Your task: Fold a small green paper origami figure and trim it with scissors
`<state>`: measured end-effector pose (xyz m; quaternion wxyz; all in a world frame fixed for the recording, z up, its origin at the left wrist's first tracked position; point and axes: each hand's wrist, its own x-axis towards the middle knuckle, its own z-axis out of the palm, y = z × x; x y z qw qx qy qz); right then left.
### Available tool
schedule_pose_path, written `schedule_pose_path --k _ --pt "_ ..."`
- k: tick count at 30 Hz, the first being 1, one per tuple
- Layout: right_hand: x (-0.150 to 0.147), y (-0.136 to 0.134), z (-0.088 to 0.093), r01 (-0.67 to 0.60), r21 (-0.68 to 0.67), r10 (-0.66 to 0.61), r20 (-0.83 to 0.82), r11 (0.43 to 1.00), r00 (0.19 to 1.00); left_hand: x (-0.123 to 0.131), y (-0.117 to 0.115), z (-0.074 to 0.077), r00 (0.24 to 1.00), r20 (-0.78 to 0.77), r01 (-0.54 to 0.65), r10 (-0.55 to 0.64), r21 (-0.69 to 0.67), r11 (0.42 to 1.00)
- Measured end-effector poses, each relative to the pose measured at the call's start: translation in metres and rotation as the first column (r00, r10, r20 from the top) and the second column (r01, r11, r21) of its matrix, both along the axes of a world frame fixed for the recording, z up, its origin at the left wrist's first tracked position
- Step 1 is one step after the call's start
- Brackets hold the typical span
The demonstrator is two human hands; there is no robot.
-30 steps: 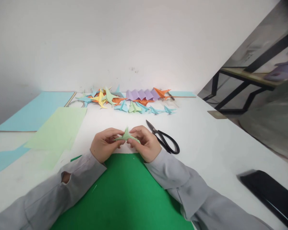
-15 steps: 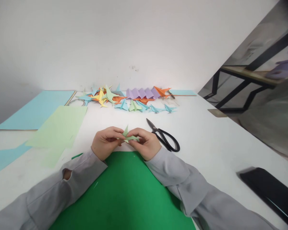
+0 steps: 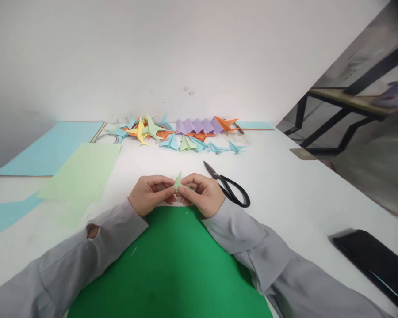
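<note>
A small folded piece of light green paper [image 3: 178, 181] is pinched between both hands above the far edge of a green sheet [image 3: 172, 260]. My left hand [image 3: 151, 193] grips it from the left with thumb and index finger. My right hand [image 3: 204, 194] pinches its right side, thumb in front. One pointed tip sticks up between the fingers; most of the rest is covered by them. Just beyond my right hand lie black-handled scissors [image 3: 234, 187], blades pointing away to the left.
Folded paper figures [image 3: 141, 130] in several colours line the wall, beside a purple pleated paper [image 3: 199, 126]. At left lie a blue sheet [image 3: 49, 150], a light green sheet [image 3: 82, 170] and a blue scrap [image 3: 11, 212]. A black glossy object [image 3: 374, 260] rests at right.
The folded paper has been turned in my fingers, so less of its right part shows. My thumbs have come up to its front, closer together. The camera view has shifted slightly.
</note>
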<state>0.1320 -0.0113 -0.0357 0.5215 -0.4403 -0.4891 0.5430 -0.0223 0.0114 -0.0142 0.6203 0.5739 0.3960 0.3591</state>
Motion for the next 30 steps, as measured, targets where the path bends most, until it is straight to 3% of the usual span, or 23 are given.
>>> schedule_pose_path --k 7,13,23,30 --pt "0.001 -0.002 0.011 -0.055 -0.037 0.054 -0.021 0.998 0.998 0.004 -0.001 0.003 0.997 0.008 -0.077 0.077 -0.033 0.996" --pt "0.001 -0.002 0.014 -0.109 -0.045 0.108 -0.032 0.993 0.994 0.003 0.000 0.002 0.997 0.042 -0.062 0.063 -0.039 0.997" --pt "0.003 0.002 0.016 -0.087 -0.136 0.066 -0.151 0.987 0.986 0.010 -0.005 0.006 0.976 0.063 -0.205 0.209 -0.069 0.976" --pt "0.002 0.004 0.015 -0.103 -0.136 0.069 -0.235 0.985 0.970 0.008 -0.004 0.007 0.973 0.066 -0.212 0.220 -0.111 0.971"
